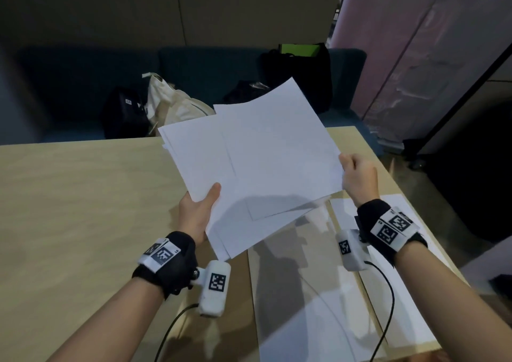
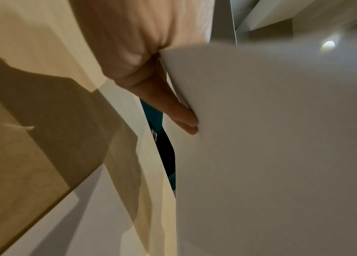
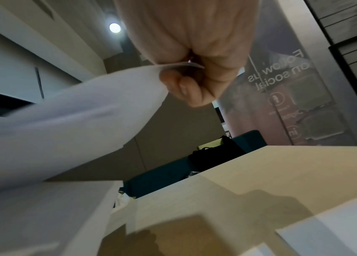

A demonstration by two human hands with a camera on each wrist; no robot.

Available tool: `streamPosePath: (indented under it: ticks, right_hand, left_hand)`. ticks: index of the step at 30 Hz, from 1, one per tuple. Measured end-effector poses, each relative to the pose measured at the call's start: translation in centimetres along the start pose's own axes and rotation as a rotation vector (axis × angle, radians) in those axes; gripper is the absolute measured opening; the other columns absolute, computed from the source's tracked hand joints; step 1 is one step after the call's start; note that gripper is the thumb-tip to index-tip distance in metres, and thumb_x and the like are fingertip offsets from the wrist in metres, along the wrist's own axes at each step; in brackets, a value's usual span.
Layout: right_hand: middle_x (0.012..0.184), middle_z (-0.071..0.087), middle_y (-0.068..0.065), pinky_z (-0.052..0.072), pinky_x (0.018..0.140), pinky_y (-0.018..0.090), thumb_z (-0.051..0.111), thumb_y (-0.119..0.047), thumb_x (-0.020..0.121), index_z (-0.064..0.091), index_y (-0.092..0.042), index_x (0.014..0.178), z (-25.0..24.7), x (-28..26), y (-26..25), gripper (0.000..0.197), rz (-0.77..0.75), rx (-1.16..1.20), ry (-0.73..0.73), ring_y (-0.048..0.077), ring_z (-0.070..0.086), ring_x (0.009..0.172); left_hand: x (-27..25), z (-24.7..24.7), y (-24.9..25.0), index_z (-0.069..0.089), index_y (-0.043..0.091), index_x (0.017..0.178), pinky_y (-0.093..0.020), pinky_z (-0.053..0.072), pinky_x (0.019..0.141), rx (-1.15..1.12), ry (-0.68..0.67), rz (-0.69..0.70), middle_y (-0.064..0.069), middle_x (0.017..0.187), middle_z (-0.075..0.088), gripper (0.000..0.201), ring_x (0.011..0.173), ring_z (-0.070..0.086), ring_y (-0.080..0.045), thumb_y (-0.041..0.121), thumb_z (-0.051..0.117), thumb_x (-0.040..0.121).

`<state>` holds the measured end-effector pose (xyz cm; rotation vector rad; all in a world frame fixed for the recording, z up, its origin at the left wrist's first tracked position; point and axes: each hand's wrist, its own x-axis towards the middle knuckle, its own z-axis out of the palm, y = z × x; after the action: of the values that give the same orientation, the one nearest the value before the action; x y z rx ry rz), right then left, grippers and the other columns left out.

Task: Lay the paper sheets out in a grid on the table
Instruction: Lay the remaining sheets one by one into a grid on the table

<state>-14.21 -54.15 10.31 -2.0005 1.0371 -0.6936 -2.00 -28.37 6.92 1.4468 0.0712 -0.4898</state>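
Note:
A stack of white paper sheets (image 1: 210, 173) hangs above the light wooden table (image 1: 83, 195), and my left hand (image 1: 198, 212) grips its near left edge, thumb on top, fingers (image 2: 182, 112) underneath. My right hand (image 1: 357, 176) pinches the right edge of the top sheet (image 1: 277, 145), which is lifted and skewed off the stack; the right wrist view shows that sheet (image 3: 74, 124) curving away from my fingertips (image 3: 186, 86). Two sheets lie flat on the table: one (image 1: 313, 314) in front of me and one (image 1: 388, 278) at the right edge.
Behind the table runs a dark teal bench (image 1: 210, 65) with a black backpack (image 1: 124, 115), a cream tote bag (image 1: 171, 104) and a black bag (image 1: 299, 70). A banner (image 1: 410, 57) stands at the right. Cables (image 1: 388, 306) trail from my wrist cameras over the table.

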Motion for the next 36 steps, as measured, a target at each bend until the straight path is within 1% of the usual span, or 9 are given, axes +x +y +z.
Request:
streamPosePath:
  ticks: [4, 7, 9, 12, 14, 20, 25, 29, 36]
  right_hand:
    - [0.073, 0.055, 0.006, 0.036, 0.047, 0.012, 0.054, -0.017, 0.092, 0.062, -0.002, 0.092, 1.0, -1.6, -0.7, 0.017, -0.067, 0.056, -0.021, 0.019, 0.046, 0.069]
    - [0.062, 0.050, -0.002, 0.038, 0.043, 0.007, 0.060, -0.016, 0.089, 0.065, -0.004, 0.103, 1.4, -2.4, -0.8, 0.019, -0.094, 0.053, -0.044, 0.013, 0.045, 0.054]
    - [0.064, 0.052, -0.006, 0.039, 0.053, 0.009, 0.062, -0.017, 0.088, 0.066, -0.004, 0.109, 1.6, -2.8, -0.8, 0.026, -0.124, 0.000, -0.035, 0.015, 0.047, 0.059]
    - [0.089, 0.068, 0.010, 0.039, 0.077, 0.022, 0.063, -0.017, 0.087, 0.066, -0.003, 0.115, 1.8, -3.2, -0.7, 0.031, -0.163, -0.053, -0.011, 0.019, 0.054, 0.081]
    - [0.102, 0.068, 0.016, 0.039, 0.082, 0.022, 0.063, -0.014, 0.087, 0.066, -0.001, 0.115, 1.9, -3.6, -0.7, 0.030, -0.171, -0.055, 0.004, 0.019, 0.054, 0.087]
    - [0.106, 0.067, 0.019, 0.039, 0.083, 0.020, 0.061, -0.009, 0.088, 0.066, 0.003, 0.113, 1.9, -4.5, -1.0, 0.028, -0.237, -0.089, 0.026, 0.023, 0.057, 0.087]
    - [0.100, 0.064, 0.012, 0.038, 0.065, 0.000, 0.067, -0.007, 0.083, 0.071, -0.001, 0.101, 1.6, -4.5, -1.1, 0.019, -0.205, -0.054, 0.070, 0.011, 0.049, 0.068]
    - [0.090, 0.068, 0.011, 0.041, 0.074, 0.016, 0.063, -0.003, 0.085, 0.071, 0.001, 0.091, 1.0, -4.3, -1.7, 0.011, -0.186, -0.041, 0.078, 0.016, 0.055, 0.082]
    - [0.086, 0.061, 0.007, 0.038, 0.075, 0.021, 0.055, -0.002, 0.089, 0.066, 0.001, 0.096, 0.7, -3.8, -2.0, 0.013, -0.167, -0.047, -0.010, 0.018, 0.052, 0.082]
  left_hand:
    - [-0.3, -0.1, 0.1, 0.056, 0.003, 0.122, -0.034, 0.050, 0.086, 0.014, -0.020, 0.006, -0.002, 0.102, 0.066, 0.043, 0.095, 0.063, -0.021, 0.015, 0.069, 0.083]
    - [-0.3, -0.4, 0.1, 0.057, 0.004, 0.121, -0.035, 0.049, 0.086, 0.007, -0.006, 0.001, -0.003, 0.102, 0.066, 0.044, 0.095, 0.063, -0.022, 0.011, 0.071, 0.081]
    - [-0.3, -0.7, 0.0, 0.057, 0.004, 0.120, -0.034, 0.049, 0.085, 0.005, -0.005, 0.005, 0.000, 0.098, 0.066, 0.043, 0.094, 0.063, -0.021, 0.010, 0.071, 0.080]
    - [-0.5, -1.1, -0.2, 0.057, 0.004, 0.121, -0.037, 0.049, 0.092, 0.001, -0.006, 0.007, 0.001, 0.098, 0.066, 0.043, 0.100, 0.063, -0.023, 0.010, 0.071, 0.080]
    - [-0.6, -1.2, -0.3, 0.057, 0.005, 0.121, -0.036, 0.049, 0.090, -0.003, -0.008, 0.008, 0.000, 0.099, 0.066, 0.042, 0.100, 0.063, -0.024, 0.010, 0.071, 0.081]
    - [-0.7, -1.4, -0.3, 0.056, 0.006, 0.120, -0.034, 0.047, 0.089, -0.023, -0.018, 0.004, -0.001, 0.099, 0.065, 0.040, 0.098, 0.062, -0.023, 0.010, 0.070, 0.082]
    - [-0.5, -1.5, -0.3, 0.056, 0.007, 0.118, -0.037, 0.048, 0.092, -0.044, -0.025, 0.001, 0.001, 0.097, 0.065, 0.039, 0.100, 0.062, -0.025, 0.009, 0.070, 0.082]
    - [-0.3, -1.5, -0.5, 0.057, 0.008, 0.116, -0.042, 0.048, 0.097, -0.064, -0.035, -0.019, 0.000, 0.099, 0.066, 0.037, 0.104, 0.062, -0.027, 0.010, 0.070, 0.082]
    - [-0.3, -1.3, -0.7, 0.057, 0.009, 0.112, -0.042, 0.048, 0.098, -0.083, -0.046, -0.017, 0.000, 0.099, 0.067, 0.032, 0.103, 0.063, -0.026, 0.011, 0.069, 0.082]
